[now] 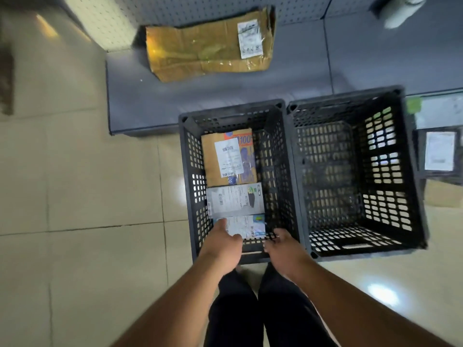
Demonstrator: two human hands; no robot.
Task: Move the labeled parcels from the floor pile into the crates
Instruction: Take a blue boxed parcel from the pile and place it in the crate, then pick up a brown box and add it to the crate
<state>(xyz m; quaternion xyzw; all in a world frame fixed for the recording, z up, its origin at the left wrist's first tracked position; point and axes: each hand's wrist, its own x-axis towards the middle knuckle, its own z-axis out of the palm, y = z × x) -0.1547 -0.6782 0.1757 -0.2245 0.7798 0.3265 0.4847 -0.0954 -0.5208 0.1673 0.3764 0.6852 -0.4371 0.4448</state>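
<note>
Tiled floor [75, 171]: left crate's [186, 176] nearest parcel [246, 227] lies crosswise.

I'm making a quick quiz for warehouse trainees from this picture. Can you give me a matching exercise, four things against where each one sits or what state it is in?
Things
1. brown parcel with a white label
2. flattened cardboard parcel
3. right crate
4. left hand

Places or states
A. lies on the dark low shelf beyond the crates
B. holds no parcels
C. touches the small parcel at the near end of the left crate
D. lies at the far end of the left crate

Pairs: 1-D, 2-A, 3-B, 4-C
</note>
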